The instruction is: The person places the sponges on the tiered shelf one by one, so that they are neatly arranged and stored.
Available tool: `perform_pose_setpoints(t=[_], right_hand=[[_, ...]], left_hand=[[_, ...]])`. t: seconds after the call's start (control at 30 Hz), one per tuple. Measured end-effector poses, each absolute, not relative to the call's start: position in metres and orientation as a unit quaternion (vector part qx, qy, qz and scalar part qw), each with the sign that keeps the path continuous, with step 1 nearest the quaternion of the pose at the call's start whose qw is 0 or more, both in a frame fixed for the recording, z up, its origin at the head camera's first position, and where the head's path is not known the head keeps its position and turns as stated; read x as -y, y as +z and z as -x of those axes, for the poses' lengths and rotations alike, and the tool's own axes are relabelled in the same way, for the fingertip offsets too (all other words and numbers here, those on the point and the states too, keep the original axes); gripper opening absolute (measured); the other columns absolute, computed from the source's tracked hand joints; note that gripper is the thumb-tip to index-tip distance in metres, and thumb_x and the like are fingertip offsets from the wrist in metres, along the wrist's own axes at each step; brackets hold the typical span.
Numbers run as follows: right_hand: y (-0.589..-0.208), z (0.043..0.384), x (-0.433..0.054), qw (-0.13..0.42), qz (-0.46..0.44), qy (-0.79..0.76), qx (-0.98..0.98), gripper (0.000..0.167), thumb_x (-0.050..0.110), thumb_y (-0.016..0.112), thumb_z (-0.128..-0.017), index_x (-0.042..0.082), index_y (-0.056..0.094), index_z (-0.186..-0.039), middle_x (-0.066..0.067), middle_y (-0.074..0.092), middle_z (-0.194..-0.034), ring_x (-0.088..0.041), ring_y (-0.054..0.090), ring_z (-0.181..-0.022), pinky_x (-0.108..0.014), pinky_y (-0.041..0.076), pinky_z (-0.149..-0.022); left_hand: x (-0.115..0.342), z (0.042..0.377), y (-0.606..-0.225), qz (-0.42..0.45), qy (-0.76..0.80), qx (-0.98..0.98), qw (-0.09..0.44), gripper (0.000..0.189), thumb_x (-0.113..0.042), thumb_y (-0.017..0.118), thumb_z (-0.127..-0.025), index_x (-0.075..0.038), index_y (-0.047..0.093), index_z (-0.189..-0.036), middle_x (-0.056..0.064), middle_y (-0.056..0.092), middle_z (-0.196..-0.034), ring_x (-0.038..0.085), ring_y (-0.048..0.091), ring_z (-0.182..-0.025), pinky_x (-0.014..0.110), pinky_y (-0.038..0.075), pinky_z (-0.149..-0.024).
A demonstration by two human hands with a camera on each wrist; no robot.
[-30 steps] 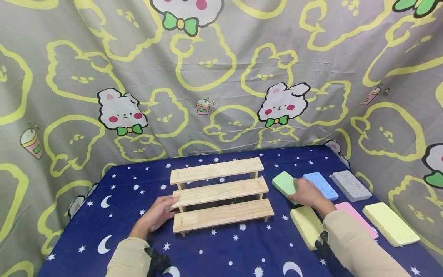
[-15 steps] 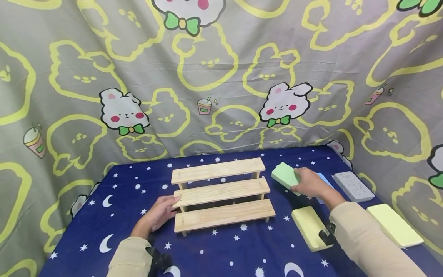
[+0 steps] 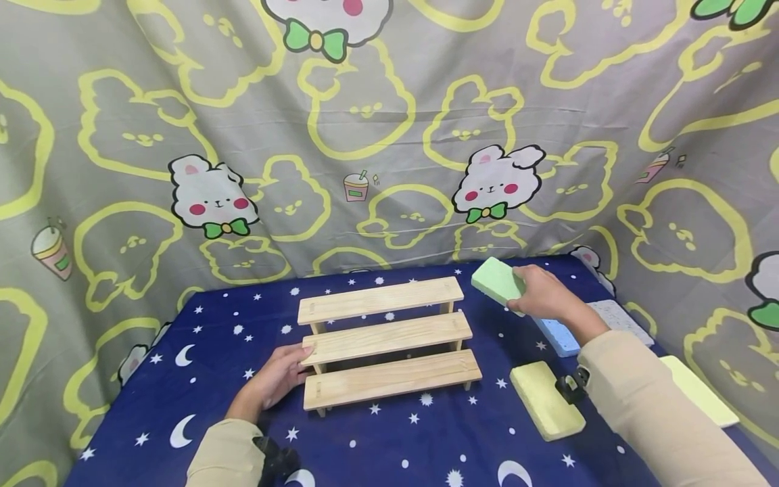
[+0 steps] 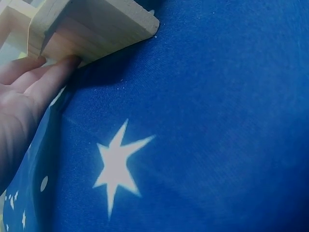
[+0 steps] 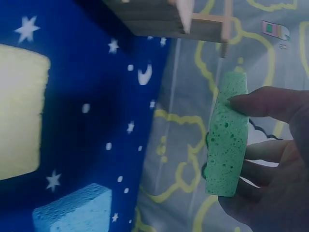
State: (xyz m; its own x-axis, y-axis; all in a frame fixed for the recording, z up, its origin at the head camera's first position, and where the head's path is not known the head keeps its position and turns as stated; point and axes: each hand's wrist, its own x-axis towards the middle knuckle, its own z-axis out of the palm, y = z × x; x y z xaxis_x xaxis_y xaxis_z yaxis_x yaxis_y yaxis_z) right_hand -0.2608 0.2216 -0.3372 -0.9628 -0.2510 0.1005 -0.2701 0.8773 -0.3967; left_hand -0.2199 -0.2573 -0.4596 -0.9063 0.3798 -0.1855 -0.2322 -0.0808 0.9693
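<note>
A three-tier wooden step rack (image 3: 389, 337) stands in the middle of the cloth-covered table. My left hand (image 3: 280, 379) holds the left end of its middle tier, thumb on top; in the left wrist view the fingers (image 4: 48, 79) reach underneath. To the right of the top tier, my right hand (image 3: 544, 295) pinches a green sponge (image 3: 494, 279) by its right end, raised off the table. The right wrist view has the sponge (image 5: 228, 140) edge-on, its pores plain, between thumb and fingers.
A yellow sponge (image 3: 544, 399) lies right of the rack. Blue (image 3: 558, 336), grey (image 3: 621, 319) and pale yellow (image 3: 700, 392) sponges lie farther right, partly behind the right arm. A patterned curtain (image 3: 377, 135) hangs behind the table (image 3: 231, 379).
The right hand has lifted the green sponge up and away from the other sponges, toward the height of the top tier. The pink sponge is now hidden by the arm. The left hand stays put.
</note>
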Motion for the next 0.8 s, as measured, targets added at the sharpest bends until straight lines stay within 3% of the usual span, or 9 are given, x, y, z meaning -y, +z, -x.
perform_pose_setpoints(t=[0.1,0.27,0.8], right_hand=[[-0.331,0.261,-0.219,0.022,-0.131,0.214,0.968,0.049,0.013,0.074,-0.072,-0.011,0.055,-0.111,-0.019,0.057,-0.091,-0.029,0.051,-0.076,-0.038,0.044,-0.064],[-0.323,0.26,-0.209,0.011,-0.132,0.216,0.967,0.072,0.013,0.071,-0.074,-0.017,0.04,-0.131,-0.029,0.053,-0.115,-0.034,0.05,-0.09,-0.045,0.045,-0.075],[-0.321,0.267,-0.152,0.006,-0.215,0.205,0.955,0.069,0.013,0.069,-0.073,-0.013,0.044,-0.132,-0.027,0.05,-0.129,-0.033,0.051,-0.104,-0.047,0.043,-0.088]], left_hand=[[0.259,0.219,-0.459,-0.056,0.733,-0.646,0.207,0.053,-0.018,0.043,-0.099,0.017,0.029,-0.136,0.0,0.066,-0.107,0.011,0.061,-0.103,0.033,0.05,-0.089],[0.259,0.218,-0.458,-0.058,0.731,-0.648,0.204,0.051,-0.018,0.043,-0.099,0.017,0.031,-0.135,-0.001,0.066,-0.107,0.011,0.061,-0.103,0.034,0.05,-0.089],[0.256,0.218,-0.46,-0.05,0.741,-0.638,0.205,0.051,-0.017,0.043,-0.099,0.017,0.03,-0.135,0.0,0.067,-0.107,0.011,0.061,-0.103,0.034,0.05,-0.089]])
